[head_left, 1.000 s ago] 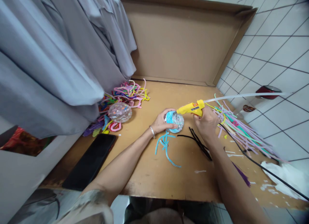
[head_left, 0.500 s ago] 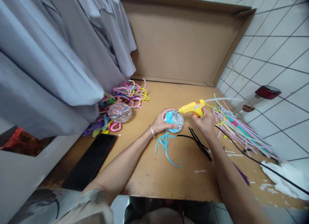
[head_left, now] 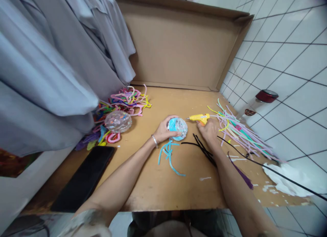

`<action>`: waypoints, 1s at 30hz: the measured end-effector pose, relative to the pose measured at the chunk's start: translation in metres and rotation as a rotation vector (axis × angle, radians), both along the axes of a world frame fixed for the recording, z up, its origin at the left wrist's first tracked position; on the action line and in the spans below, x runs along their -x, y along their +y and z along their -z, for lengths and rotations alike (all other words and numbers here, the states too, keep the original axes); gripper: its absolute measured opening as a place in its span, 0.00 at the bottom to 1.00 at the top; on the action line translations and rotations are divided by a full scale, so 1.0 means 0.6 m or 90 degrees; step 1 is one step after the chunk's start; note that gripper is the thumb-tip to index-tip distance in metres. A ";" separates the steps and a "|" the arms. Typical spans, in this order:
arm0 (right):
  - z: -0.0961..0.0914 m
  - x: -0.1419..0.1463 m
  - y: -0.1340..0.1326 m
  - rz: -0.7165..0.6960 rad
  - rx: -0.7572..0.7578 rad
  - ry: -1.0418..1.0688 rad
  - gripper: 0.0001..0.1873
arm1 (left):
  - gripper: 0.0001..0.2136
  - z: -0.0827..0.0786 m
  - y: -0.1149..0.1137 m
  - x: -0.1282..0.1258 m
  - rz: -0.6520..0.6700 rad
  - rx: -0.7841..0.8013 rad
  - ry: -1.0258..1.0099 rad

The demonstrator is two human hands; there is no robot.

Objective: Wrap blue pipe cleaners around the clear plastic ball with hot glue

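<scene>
My left hand (head_left: 163, 130) is closed round a ball (head_left: 182, 128), which is partly wrapped in blue pipe cleaner and whitish and speckled elsewhere. In my right hand (head_left: 208, 129) is a yellow hot glue gun (head_left: 199, 118), lying low over the table with its metal nozzle pointing left, a little apart from the ball. Several short blue pipe cleaners (head_left: 168, 152) lie just below the ball. Black pipe cleaners (head_left: 201, 148) lie between the ball and my right forearm, which hides their lower ends.
Left lie a heap of coloured pipe cleaners (head_left: 133, 100), a clear speckled ball (head_left: 118, 122) and a black phone (head_left: 84, 179). Right are long pastel pipe cleaners (head_left: 245, 131), a red-lidded jar (head_left: 255, 106), white tissue (head_left: 286, 179) and a black cord (head_left: 270, 167). A cardboard panel (head_left: 173, 43) stands behind; grey cloth (head_left: 46, 66) hangs left.
The glue gun's nozzle has left the ball; my right hand has lowered the gun toward the table at the right. My left hand still holds the ball. The camera view has shifted slightly.
</scene>
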State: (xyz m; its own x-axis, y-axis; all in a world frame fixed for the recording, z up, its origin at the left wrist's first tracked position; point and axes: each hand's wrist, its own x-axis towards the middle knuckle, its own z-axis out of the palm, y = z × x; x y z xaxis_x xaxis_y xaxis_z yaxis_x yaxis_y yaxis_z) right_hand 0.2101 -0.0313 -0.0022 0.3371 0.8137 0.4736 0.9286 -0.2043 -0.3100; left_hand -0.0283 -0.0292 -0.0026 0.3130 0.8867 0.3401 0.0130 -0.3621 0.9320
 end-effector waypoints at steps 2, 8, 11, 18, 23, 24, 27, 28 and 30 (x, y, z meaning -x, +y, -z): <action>0.008 -0.004 0.000 0.012 0.035 -0.026 0.24 | 0.35 0.000 -0.002 -0.001 -0.008 -0.013 0.006; 0.010 -0.009 -0.005 0.052 0.081 -0.125 0.26 | 0.33 0.002 0.001 -0.004 -0.030 -0.084 0.037; 0.001 -0.005 -0.008 0.049 0.043 -0.163 0.24 | 0.33 0.001 0.003 -0.004 -0.046 -0.117 0.051; -0.029 0.038 -0.025 -0.327 -0.311 -0.111 0.10 | 0.31 -0.002 -0.002 -0.008 -0.061 -0.164 0.081; -0.042 0.100 -0.060 -0.540 -0.408 -0.174 0.15 | 0.29 0.000 -0.001 -0.009 -0.062 -0.187 0.081; -0.044 0.108 -0.065 -0.574 -0.420 -0.190 0.15 | 0.29 0.000 0.000 -0.009 -0.058 -0.195 0.078; -0.047 0.120 -0.072 -0.614 -0.455 -0.206 0.11 | 0.29 -0.001 0.000 -0.010 -0.051 -0.202 0.077; -0.048 0.120 -0.072 -0.613 -0.461 -0.194 0.10 | 0.29 -0.002 -0.001 -0.011 -0.052 -0.195 0.080; -0.048 0.117 -0.070 -0.602 -0.463 -0.150 0.11 | 0.29 -0.004 -0.001 -0.011 -0.056 -0.178 0.085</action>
State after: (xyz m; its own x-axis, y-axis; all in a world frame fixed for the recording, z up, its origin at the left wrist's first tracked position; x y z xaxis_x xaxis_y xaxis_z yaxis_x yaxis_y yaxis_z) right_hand 0.1400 -0.0732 0.0264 -0.4012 0.2115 0.8912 0.6663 0.7350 0.1256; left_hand -0.0216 -0.0301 -0.0005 0.2978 0.7902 0.5356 0.1715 -0.5962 0.7843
